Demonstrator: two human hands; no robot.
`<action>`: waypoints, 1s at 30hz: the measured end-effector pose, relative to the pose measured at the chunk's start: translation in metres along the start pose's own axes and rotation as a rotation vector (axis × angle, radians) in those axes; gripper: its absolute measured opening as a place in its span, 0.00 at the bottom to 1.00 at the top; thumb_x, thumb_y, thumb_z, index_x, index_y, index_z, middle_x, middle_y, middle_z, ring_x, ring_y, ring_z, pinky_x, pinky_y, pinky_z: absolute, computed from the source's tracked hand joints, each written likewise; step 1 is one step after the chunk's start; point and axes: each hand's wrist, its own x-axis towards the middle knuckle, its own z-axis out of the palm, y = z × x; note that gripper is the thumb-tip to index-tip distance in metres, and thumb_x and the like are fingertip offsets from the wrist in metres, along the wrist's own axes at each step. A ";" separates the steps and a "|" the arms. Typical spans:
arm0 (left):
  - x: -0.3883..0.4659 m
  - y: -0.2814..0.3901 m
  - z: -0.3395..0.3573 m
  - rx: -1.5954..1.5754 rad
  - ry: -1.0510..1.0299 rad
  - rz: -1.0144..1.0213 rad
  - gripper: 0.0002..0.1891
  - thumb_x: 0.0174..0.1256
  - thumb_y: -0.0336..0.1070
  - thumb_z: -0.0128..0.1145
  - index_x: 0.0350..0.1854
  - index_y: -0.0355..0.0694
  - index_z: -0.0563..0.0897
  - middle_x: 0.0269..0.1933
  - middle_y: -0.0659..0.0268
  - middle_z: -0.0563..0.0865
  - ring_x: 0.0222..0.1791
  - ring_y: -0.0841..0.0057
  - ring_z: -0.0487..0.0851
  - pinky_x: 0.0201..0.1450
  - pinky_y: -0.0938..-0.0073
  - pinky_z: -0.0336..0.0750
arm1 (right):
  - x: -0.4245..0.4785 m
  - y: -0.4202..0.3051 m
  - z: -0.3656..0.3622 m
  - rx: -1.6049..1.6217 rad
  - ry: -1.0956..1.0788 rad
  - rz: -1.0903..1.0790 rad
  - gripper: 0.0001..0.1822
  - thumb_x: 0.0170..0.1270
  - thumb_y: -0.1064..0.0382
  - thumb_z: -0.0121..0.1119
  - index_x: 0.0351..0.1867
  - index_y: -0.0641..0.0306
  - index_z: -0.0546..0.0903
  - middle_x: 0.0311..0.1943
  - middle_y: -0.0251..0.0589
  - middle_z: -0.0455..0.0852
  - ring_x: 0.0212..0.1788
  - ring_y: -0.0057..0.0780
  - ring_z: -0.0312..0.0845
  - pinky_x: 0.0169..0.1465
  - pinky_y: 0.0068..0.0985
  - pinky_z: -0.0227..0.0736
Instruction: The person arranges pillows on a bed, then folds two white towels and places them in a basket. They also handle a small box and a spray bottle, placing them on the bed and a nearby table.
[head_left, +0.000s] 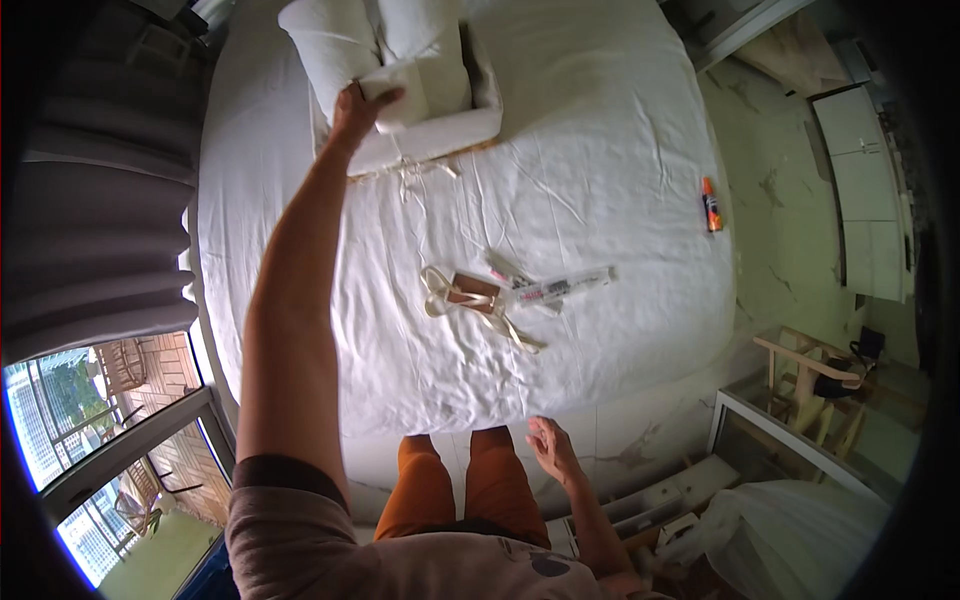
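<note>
My left hand reaches far forward and grips a small white rolled cloth. That roll lies in a cloth-lined basket, beside two larger white rolls that look like towels. A tied ribbon hangs at the basket's near side. My right hand hangs by my right thigh with its fingers apart, holding nothing. On the white bedsheet between me and the basket lie a small brown card or box, a cream ribbon and some clear plastic packets with print.
An orange and black bottle lies near the right edge of the bed. A grey curtain and a glass door stand at the left. A wooden chair and white cabinets are at the right.
</note>
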 end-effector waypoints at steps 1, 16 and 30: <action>-0.003 0.012 0.001 0.092 -0.038 0.049 0.36 0.39 0.54 0.71 0.45 0.30 0.76 0.39 0.52 0.83 0.39 0.64 0.82 0.44 0.67 0.75 | 0.004 0.002 -0.002 0.012 0.016 0.011 0.18 0.56 0.70 0.58 0.48 0.65 0.70 0.40 0.47 0.78 0.34 0.37 0.77 0.36 0.27 0.73; -0.060 0.045 0.018 0.590 0.231 0.689 0.39 0.47 0.47 0.66 0.62 0.43 0.63 0.61 0.54 0.66 0.60 0.52 0.63 0.59 0.53 0.59 | 0.230 -0.054 -0.002 -0.395 0.210 -0.504 0.11 0.53 0.69 0.56 0.40 0.66 0.74 0.41 0.45 0.77 0.45 0.44 0.70 0.49 0.34 0.65; -0.391 0.044 0.001 -0.078 0.219 -0.122 0.23 0.48 0.30 0.65 0.47 0.36 0.70 0.43 0.56 0.76 0.45 0.60 0.74 0.45 0.64 0.71 | 0.184 -0.161 -0.006 -0.481 0.187 -0.529 0.09 0.57 0.66 0.51 0.39 0.63 0.70 0.27 0.50 0.78 0.32 0.45 0.77 0.34 0.37 0.71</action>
